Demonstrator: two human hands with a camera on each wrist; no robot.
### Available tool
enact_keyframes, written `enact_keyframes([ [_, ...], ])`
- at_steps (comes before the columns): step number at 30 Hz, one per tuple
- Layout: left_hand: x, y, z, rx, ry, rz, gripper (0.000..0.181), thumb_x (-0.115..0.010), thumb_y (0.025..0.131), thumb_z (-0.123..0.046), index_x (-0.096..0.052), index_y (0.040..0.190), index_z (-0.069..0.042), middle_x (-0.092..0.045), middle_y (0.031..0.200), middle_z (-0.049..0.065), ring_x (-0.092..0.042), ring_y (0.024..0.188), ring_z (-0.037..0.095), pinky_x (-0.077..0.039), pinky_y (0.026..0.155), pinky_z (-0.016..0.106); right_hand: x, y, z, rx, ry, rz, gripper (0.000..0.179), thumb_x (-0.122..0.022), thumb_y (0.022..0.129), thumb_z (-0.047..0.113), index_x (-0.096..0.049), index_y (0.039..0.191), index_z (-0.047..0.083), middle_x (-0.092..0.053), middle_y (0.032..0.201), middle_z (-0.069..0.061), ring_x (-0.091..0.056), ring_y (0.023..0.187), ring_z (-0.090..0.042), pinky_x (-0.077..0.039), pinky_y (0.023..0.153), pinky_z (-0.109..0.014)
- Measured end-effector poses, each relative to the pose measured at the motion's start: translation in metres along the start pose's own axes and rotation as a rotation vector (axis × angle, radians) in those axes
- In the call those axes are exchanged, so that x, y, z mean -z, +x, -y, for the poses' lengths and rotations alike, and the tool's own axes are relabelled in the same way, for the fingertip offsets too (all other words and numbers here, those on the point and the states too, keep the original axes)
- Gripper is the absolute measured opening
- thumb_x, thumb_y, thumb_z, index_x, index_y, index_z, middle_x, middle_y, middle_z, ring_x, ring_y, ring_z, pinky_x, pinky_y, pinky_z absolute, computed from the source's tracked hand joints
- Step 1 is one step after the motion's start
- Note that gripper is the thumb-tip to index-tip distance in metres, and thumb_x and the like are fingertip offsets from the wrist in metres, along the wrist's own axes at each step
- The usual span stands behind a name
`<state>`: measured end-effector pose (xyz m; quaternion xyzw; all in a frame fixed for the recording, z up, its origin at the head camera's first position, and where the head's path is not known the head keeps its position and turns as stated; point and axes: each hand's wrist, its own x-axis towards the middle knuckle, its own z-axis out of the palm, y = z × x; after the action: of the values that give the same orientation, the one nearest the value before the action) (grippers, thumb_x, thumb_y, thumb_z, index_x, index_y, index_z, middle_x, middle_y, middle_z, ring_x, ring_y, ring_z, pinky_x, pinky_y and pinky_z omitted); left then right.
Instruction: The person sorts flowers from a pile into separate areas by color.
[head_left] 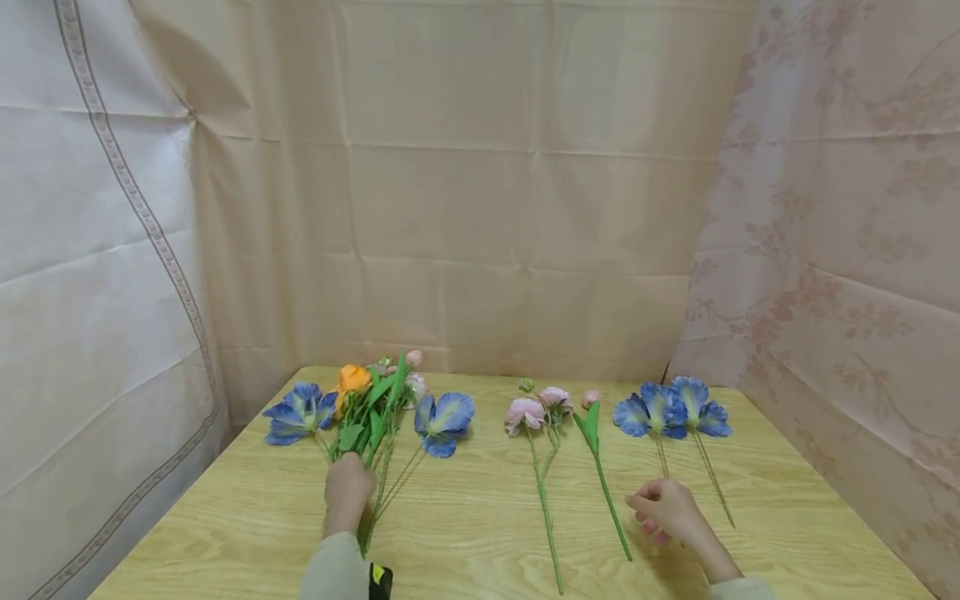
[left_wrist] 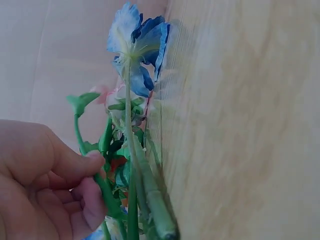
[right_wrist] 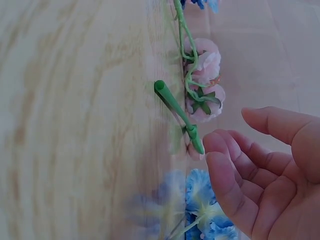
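On the left, my left hand (head_left: 349, 492) pinches a green stem (left_wrist: 103, 192) between thumb and fingers, at the lower part of a bunch of artificial flowers. An orange flower (head_left: 354, 380), green leaves (head_left: 382, 390) and blue flowers (head_left: 444, 423) make up much of that bunch. My right hand (head_left: 666, 510) hovers over the right side, fingers loosely bent and thumb apart, with nothing between them (right_wrist: 265, 175). Just beyond it lie two blue flowers (head_left: 660, 410). Left of it is a pink-budded stem with a green leaf (head_left: 592, 427).
Pale pink flowers (head_left: 525, 414) on a branching stem lie near the middle of the wooden table (head_left: 465, 533). Beige cloth (head_left: 525, 208) hangs behind the table's back edge, with cloth walls (head_left: 847, 250) on both sides.
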<state>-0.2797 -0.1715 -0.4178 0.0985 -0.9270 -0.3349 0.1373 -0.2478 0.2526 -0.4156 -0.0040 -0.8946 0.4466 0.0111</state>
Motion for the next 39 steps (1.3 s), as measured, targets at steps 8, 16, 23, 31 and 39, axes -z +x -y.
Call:
enact_keyframes([
  [8,-0.005,-0.004,-0.006,-0.116,-0.038,-0.077,0.043,-0.049,0.074,0.006,-0.022,0.05,-0.016,-0.012,0.05,-0.006,-0.012,0.047,0.01,-0.016,0.044,0.024,-0.002,0.001,-0.004,0.036,0.001,0.021,0.016,-0.06,0.081,0.011,-0.061,0.078,-0.004,-0.055,0.062,-0.005,-0.055,0.049,-0.016,-0.048,0.042,-0.032],
  [16,-0.009,-0.009,-0.015,-0.132,-0.027,-0.072,0.046,-0.055,0.076,0.002,-0.024,0.049,-0.017,-0.013,0.048,-0.006,-0.013,0.046,0.01,-0.016,0.044,0.022,-0.005,0.0,-0.006,0.058,0.014,0.046,0.016,-0.06,0.081,0.011,-0.061,0.079,-0.004,-0.054,0.062,-0.004,-0.055,0.047,-0.016,-0.048,0.041,-0.032],
  [23,-0.02,-0.02,-0.032,-0.168,-0.099,-0.049,0.042,-0.054,0.077,0.004,-0.03,0.048,-0.015,-0.022,0.042,-0.008,-0.022,0.04,0.009,-0.023,0.042,0.022,-0.005,0.0,-0.004,0.087,0.033,0.068,0.017,-0.059,0.082,0.01,-0.06,0.08,-0.006,-0.054,0.062,-0.005,-0.054,0.049,-0.016,-0.048,0.042,-0.034],
  [31,-0.026,-0.036,-0.052,-0.211,-0.17,0.016,0.031,-0.053,0.077,0.005,-0.038,0.055,-0.01,-0.032,0.048,-0.004,-0.03,0.041,0.008,-0.026,0.039,0.02,-0.007,-0.002,0.0,0.134,0.046,0.093,0.015,-0.058,0.082,0.009,-0.06,0.08,-0.006,-0.054,0.061,-0.004,-0.053,0.048,-0.014,-0.047,0.041,-0.03],
  [39,-0.029,-0.048,-0.067,-0.261,-0.196,0.055,0.005,-0.059,0.079,0.002,-0.057,0.074,0.002,-0.048,0.061,0.002,-0.044,0.051,0.012,-0.037,0.045,0.024,-0.01,-0.004,0.008,0.194,0.093,0.144,0.017,-0.058,0.083,0.008,-0.06,0.081,-0.009,-0.053,0.06,-0.004,-0.052,0.049,-0.014,-0.044,0.04,-0.026],
])
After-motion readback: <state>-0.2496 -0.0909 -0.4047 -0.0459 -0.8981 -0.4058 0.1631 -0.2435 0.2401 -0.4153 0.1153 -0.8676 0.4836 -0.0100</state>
